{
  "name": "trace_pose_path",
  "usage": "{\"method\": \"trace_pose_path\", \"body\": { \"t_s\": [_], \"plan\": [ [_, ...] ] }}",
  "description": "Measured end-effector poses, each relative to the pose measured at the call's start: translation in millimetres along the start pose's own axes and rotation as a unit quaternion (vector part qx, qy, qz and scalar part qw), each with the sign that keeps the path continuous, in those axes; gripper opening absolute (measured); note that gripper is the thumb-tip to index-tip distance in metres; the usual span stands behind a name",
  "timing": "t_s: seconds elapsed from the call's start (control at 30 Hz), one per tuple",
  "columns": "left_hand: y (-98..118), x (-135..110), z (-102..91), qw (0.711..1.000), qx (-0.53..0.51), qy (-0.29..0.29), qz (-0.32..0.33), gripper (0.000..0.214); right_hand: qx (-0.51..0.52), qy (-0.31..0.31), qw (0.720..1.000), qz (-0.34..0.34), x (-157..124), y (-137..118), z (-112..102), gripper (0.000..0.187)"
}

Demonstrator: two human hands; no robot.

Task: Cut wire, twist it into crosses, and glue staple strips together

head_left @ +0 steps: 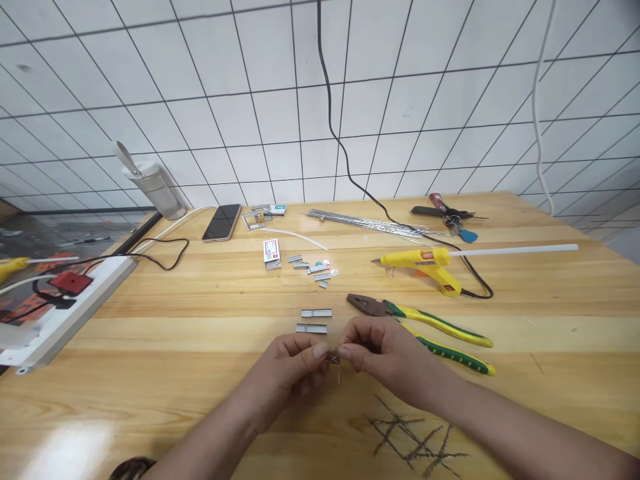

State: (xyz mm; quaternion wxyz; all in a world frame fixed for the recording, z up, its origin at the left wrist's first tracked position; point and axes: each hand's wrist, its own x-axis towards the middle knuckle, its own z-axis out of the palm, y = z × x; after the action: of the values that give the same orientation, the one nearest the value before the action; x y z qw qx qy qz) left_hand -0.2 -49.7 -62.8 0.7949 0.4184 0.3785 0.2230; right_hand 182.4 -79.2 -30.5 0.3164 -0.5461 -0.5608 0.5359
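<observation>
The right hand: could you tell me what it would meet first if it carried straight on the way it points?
The right hand points left, so it would likely meet the left hand almost at once.

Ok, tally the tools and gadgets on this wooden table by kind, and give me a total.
Glue gun: 1
Pliers: 1
Phone: 1
Staple strips lying just beyond the hands: 2
Small staple box: 1
Key bunch: 1
Total: 7
The left hand and right hand pinch one small metal piece together, not counted.

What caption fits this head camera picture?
Both hands pinch a tiny staple piece beside pliers.
</observation>
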Motion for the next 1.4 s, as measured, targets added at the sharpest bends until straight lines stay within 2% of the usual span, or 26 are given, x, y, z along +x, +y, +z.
{"method": "trace_pose_path", "body": {
  "t_s": [0.17, 0.37, 0.6, 0.97, 1.23, 1.4],
  "plan": [
    [3, -1, 3.3, 1.0, 0.017, 0.019, 0.018, 0.033, -0.024, 0.03, 0.999, -0.012, -1, 0, 3, 0.016],
    [1, 0, 2.4, 1.0, -0.002, 0.003, 0.017, 0.031, -0.016, 0.03, 0.999, 0.007, 0, -2, 5, 0.016],
    [4, -1, 9.7, 0.999, 0.004, 0.046, 0.015, 0.026, -0.034, 0.042, 0.999, -0.002, 0, -2, 8, 0.012],
    [5, 1, 7.9, 0.996, 0.057, 0.039, 0.061, 0.025, -0.029, -0.013, 0.999, -0.018, -3, -4, 2, 0.026],
    [8, -2, 9.0, 0.993, 0.054, 0.066, 0.078, 0.024, 0.0, 0.018, 0.998, -0.052, -2, 2, -1, 0.02],
    [9, -1, 7.9, 0.99, 0.006, 0.103, 0.095, 0.027, -0.016, 0.058, 0.997, -0.047, 3, 4, -17, 0.022]
  ]
}}
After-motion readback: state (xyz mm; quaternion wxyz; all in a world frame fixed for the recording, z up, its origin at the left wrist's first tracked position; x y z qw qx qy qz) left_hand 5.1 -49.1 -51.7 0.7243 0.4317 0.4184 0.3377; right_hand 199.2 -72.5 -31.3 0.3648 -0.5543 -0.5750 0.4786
